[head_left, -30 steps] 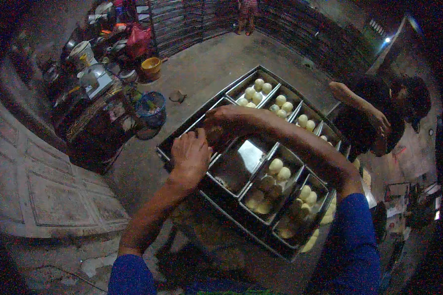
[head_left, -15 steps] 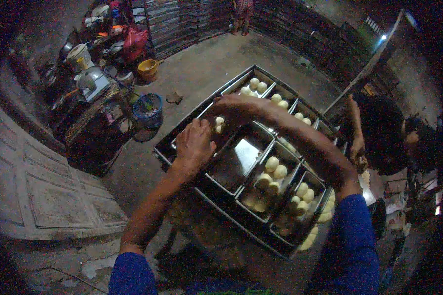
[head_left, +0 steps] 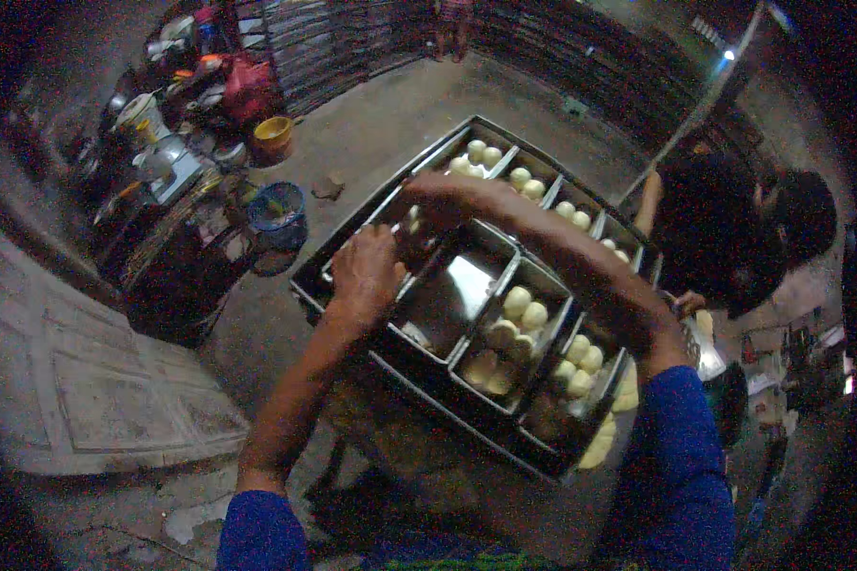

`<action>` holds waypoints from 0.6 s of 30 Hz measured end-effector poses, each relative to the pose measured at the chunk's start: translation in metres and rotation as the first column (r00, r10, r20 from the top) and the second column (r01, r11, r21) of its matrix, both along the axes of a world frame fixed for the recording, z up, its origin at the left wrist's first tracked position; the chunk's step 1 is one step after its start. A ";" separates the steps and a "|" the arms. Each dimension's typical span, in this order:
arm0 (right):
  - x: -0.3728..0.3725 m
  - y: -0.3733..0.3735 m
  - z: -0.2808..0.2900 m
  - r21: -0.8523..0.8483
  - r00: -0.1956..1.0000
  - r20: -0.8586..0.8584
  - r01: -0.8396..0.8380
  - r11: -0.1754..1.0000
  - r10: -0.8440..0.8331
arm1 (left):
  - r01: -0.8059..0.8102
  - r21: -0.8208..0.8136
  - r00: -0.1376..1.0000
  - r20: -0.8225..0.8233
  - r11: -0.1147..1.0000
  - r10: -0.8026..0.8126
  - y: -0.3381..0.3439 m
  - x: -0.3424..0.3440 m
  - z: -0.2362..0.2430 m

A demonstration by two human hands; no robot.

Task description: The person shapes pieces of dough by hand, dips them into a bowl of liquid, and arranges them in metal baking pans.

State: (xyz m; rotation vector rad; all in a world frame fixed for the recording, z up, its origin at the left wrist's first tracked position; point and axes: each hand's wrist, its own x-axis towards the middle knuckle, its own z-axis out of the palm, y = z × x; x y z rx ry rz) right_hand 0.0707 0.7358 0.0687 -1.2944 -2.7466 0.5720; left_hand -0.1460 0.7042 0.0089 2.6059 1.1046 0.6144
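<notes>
A large dark metal tray [head_left: 428,385] holds several rectangular baking tins, most of them filled with pale dough balls [head_left: 526,306]. One tin [head_left: 452,295] in the near row shows a bare shiny bottom. My left hand [head_left: 364,276] rests over the leftmost tin, fingers curled down on its rim. My right hand [head_left: 435,198] reaches across to the tray's far left part, fingers bent over a dough ball [head_left: 412,221] there. Whether either hand grips anything is hidden.
Another person in dark clothes [head_left: 733,238] bends over the tray's right end. At left stand a cluttered stand [head_left: 176,238], a blue bucket [head_left: 276,211] and a yellow bowl [head_left: 272,139]. Racks [head_left: 581,57] line the back wall. The floor is concrete.
My right hand has stretched further across to the tray's far left tin. My left hand shifted slightly along the left tin. The other person leaned lower at the right.
</notes>
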 end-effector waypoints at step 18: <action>0.064 -0.512 0.073 0.206 0.444 -0.190 0.890 0.406 -0.876 | -0.217 -0.065 0.424 0.892 0.974 0.154 -0.119 -0.062 0.003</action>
